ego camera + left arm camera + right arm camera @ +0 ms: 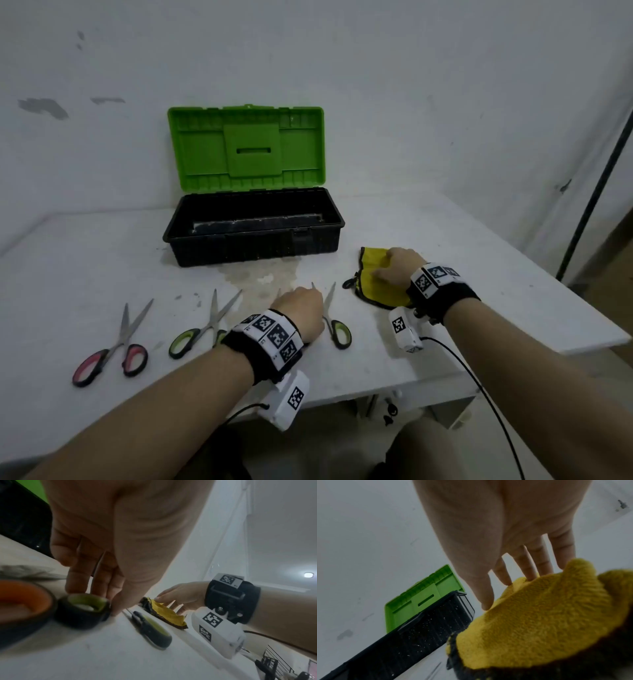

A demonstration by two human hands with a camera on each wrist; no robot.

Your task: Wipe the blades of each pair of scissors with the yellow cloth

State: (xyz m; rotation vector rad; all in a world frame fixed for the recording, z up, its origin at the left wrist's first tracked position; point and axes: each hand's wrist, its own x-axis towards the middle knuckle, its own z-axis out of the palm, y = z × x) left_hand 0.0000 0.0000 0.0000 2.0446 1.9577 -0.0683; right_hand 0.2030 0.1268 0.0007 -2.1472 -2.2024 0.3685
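Bare forearms; black wrist straps (445,294) carry white marker tags and white camera boxes (286,397) (thin black cables trailing).

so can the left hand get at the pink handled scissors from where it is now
Probably yes: the pink-handled scissors lie in the open on the table, to the left of the left hand; only the middle green-handled scissors lie between.

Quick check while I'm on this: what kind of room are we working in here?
Probably a bare workroom or utility space, not a kitchen or office. A plain white table stands against a scuffed, stained white wall, and an open toolbox with a green lid sits on it behind three pairs of scissors.
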